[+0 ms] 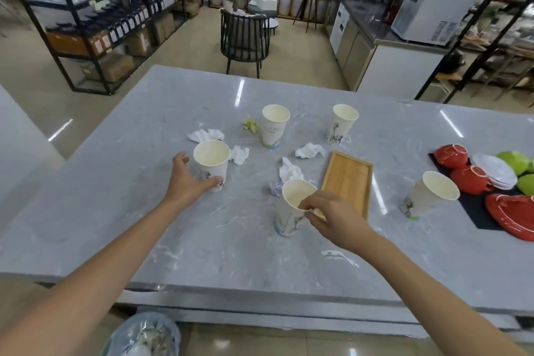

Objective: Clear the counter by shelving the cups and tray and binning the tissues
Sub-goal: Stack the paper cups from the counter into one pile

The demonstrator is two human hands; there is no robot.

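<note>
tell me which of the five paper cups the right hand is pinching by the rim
The nearest cup, just left of the wooden tray. The right hand pinches its rim; the left hand only curls around another cup.

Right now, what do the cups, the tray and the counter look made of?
Cups: seemingly paper, matte cream inside, printed outside, thin rolled rims. Tray: apparently wood or bamboo, with a honey-coloured grain and a raised lip. Counter: looks like polished grey stone or a marble-look composite, veined and reflecting the ceiling lights.
</note>
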